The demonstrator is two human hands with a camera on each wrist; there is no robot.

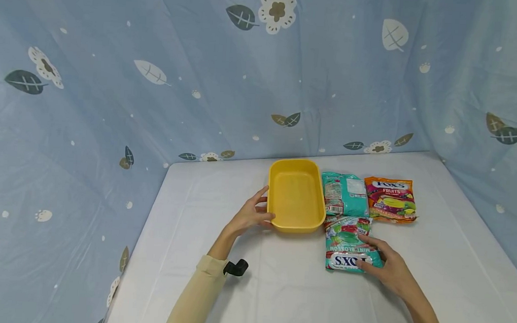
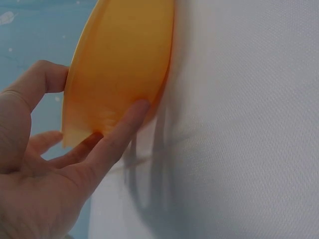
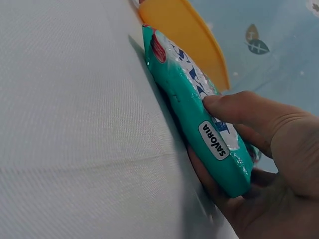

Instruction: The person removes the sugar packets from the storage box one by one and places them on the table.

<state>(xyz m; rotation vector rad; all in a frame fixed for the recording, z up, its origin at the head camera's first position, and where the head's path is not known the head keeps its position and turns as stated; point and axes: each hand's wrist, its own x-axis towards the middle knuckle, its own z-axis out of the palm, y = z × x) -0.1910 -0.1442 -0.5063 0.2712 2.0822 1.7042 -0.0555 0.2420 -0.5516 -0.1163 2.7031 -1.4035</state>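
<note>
A yellow plastic tray (image 1: 296,196) stands near the back of the table. My left hand (image 1: 251,213) holds its left side, the thumb at the rim and other fingers along the outer wall (image 2: 122,55). My right hand (image 1: 387,268) grips the right end of a teal Fox's Mint Blossom candy bag (image 1: 347,243). In the right wrist view the thumb presses the top of this bag (image 3: 192,109), and other fingers reach beneath its edge. Behind it lies a second teal candy bag (image 1: 343,194), back side up. Beside that is an orange Fox's Fruits candy bag (image 1: 391,202).
White cloth (image 1: 286,286) covers the table under everything. A blue curtain (image 1: 228,80) with leaves and flowers hangs behind the table and along its sides. Black wrist cameras (image 1: 236,268) sit on both wrists.
</note>
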